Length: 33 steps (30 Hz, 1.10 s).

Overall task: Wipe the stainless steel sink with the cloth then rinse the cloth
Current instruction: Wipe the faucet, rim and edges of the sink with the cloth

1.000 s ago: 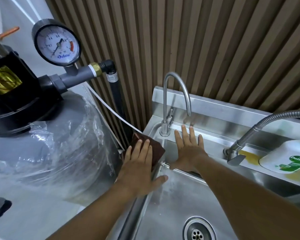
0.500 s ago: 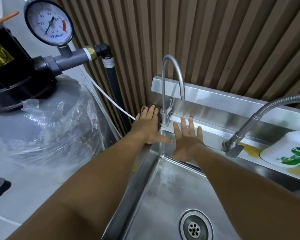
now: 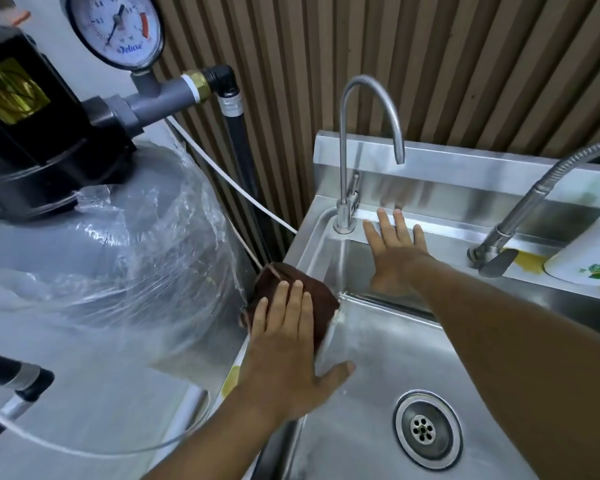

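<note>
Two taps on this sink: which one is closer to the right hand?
The rigid gooseneck tap, just left of the fingers of the right hand; the flexible-hose tap stands farther off, to the hand's right.

I record: my left hand point(image 3: 284, 358) has slid the brown cloth point(image 3: 321, 297) from the gooseneck faucet point(image 3: 343, 225) toward 6 o'clock along the sink rim point(image 3: 309, 244); more cloth shows.

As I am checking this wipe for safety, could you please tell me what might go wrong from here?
The cloth, pressed flat by the left hand, seems to overhang the outer rim of the sink, so it could slip beside the plastic-wrapped tank. The right hand lies flat on the back ledge close to the faucet and might knock its lever.
</note>
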{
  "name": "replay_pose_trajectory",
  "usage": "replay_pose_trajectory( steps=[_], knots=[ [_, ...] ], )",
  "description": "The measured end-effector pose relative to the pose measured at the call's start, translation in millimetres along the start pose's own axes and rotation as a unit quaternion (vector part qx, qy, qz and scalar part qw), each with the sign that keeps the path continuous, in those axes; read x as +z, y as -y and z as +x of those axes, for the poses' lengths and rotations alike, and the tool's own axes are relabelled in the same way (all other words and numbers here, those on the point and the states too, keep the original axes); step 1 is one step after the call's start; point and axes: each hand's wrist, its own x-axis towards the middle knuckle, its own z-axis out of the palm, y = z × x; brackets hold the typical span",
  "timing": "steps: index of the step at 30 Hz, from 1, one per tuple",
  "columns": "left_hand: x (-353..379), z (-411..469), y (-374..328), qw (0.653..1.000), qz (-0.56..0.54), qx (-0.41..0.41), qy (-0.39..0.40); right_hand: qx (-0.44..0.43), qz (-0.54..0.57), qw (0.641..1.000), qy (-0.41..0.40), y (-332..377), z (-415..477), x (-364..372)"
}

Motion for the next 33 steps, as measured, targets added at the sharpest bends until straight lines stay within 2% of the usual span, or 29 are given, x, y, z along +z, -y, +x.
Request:
replay_pose_trajectory(
  steps=[3, 13, 17, 25, 28, 33],
  knots=[
    [-1.7, 5.1, -2.1, 1.0, 0.005, -0.016, 0.011, -0.001, -0.002, 1.0, -0.008, -0.3, -0.1, 1.5],
    [-24.0, 135.6, -18.2, 0.997, 0.037, -0.029, 0.054, 0.006, -0.01, 1.0, 0.006, -0.9, -1.2, -0.7],
    [-17.4, 109.8, -12.7, 0.999, 0.036, -0.017, 0.014, -0.001, -0.008, 1.0, -0.006, -1.3, -0.3, -0.1],
    [11.1, -22.4, -4.2, 0.999, -0.017, -0.021, -0.038, -0.017, 0.0, 1.0, -0.009, -4.2, -0.9, 0.0],
    [3.7, -7.6, -8.2, 0.999, -0.014, -0.05, -0.007, -0.023, 0.002, 1.0, -0.019, -5.4, -2.1, 0.3],
    [-15.4, 73.7, -13.7, 0.997, -0.017, -0.07, 0.028, -0.025, 0.001, 1.0, -0.015, -5.9, 0.2, 2.0]
  ],
)
